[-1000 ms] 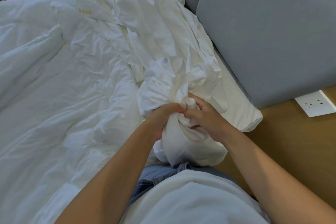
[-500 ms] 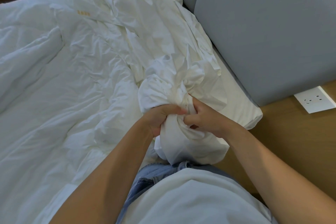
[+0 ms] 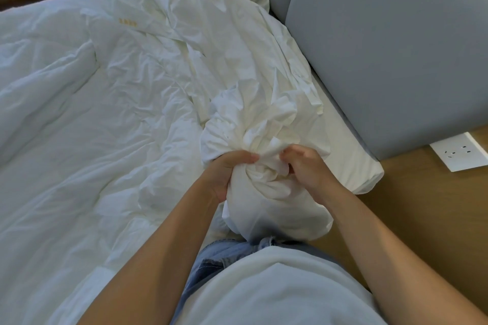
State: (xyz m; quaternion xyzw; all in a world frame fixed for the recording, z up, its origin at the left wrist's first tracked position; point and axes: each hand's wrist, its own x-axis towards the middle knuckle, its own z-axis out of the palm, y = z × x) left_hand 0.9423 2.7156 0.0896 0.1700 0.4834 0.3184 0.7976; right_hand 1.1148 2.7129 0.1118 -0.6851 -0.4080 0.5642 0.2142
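Bunched white sheet [image 3: 264, 140] gathered at near corner of mattress [image 3: 351, 166], trailing up along the bed; left hand [image 3: 227, 171] clenched round the gathered neck; right hand [image 3: 303, 166] fingers curled, pinching folds just beside it; rumpled duvet [image 3: 79, 126] to the left; grey headboard [image 3: 396, 47] close on the right; wall socket [image 3: 459, 152] on wood panel [image 3: 422, 219].

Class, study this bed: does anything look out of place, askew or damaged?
The white sheet lies crumpled and pulled loose beside the grey headboard, baring the mattress corner. The left hand and right hand grip its bunched end. No damage shows.
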